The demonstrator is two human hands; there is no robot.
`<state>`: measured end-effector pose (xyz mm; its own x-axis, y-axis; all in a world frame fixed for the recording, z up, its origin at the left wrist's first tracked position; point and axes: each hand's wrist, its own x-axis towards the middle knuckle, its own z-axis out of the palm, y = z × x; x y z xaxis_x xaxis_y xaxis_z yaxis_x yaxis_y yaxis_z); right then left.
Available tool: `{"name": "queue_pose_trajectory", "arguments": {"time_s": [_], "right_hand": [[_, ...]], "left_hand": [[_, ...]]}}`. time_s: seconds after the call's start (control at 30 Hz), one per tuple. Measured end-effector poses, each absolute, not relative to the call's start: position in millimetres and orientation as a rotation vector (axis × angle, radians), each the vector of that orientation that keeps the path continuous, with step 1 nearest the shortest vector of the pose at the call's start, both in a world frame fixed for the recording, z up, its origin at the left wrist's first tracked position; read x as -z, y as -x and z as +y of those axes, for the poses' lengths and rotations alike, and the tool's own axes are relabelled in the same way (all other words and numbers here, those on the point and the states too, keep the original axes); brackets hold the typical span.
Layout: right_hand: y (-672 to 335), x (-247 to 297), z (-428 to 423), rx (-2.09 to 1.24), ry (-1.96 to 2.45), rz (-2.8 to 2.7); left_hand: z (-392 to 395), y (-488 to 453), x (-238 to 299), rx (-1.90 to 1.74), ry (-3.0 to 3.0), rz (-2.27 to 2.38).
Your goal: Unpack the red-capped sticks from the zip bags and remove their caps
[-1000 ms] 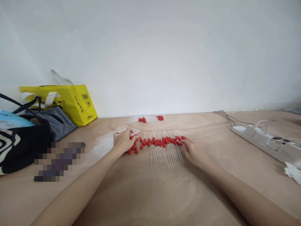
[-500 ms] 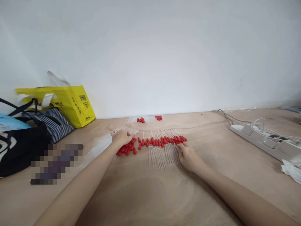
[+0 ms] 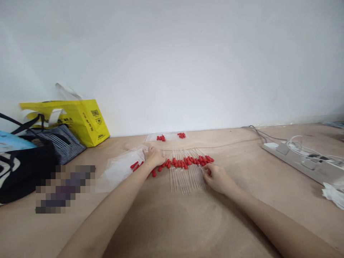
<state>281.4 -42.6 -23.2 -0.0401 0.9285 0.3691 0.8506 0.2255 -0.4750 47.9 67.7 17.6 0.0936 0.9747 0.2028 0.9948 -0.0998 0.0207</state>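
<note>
A row of clear droppers with red rubber bulbs (image 3: pixel 189 162) lies side by side on the wooden table (image 3: pixel 172 222). My left hand (image 3: pixel 153 156) rests curled at the row's left end, fingers over the red bulbs there. A few loose red bulbs (image 3: pixel 135 166) sit just left of it on a clear plastic bag (image 3: pixel 118 170). My right hand (image 3: pixel 216 176) lies at the row's right end, fingers bent against the clear tubes (image 3: pixel 185 179). What either hand grips is hidden.
Two small heaps of red bulbs (image 3: pixel 162 137) lie on a clear bag near the wall. A yellow bag (image 3: pixel 80 120), a striped bag (image 3: pixel 57 141) and a black bag (image 3: pixel 23 168) stand at the left. A white power strip (image 3: pixel 303 161) with cables lies at the right.
My left hand has slid right along the row toward the droppers, leaving a few red bulbs behind on the plastic bag. My right hand has barely moved.
</note>
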Motion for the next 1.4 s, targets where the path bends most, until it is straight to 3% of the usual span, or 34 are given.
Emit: {"name": "queue_pose_trajectory", "arguments": {"time_s": [0.17,0.57,0.8,1.13,1.4], "right_hand": [[-284,21,-41,-0.28,1.593,-1.885],[-283,28,-41,-0.034,1.673,-1.836],[-285,27,-38,-0.14,1.715,-1.851],[-282,24,-42,-0.109,1.624,-1.772],[-274,15,-49,0.131,1.127,-1.81]], "left_hand": [[72,-52,-16,0.206,2.208,-2.043],[70,-44,-21,0.171,2.169,-2.04],[73,-46,-18,0.148,2.191,-2.072],[67,-49,-36,0.34,2.206,-2.14],[-20,-38,-34,0.594,2.58,-1.543]]}}
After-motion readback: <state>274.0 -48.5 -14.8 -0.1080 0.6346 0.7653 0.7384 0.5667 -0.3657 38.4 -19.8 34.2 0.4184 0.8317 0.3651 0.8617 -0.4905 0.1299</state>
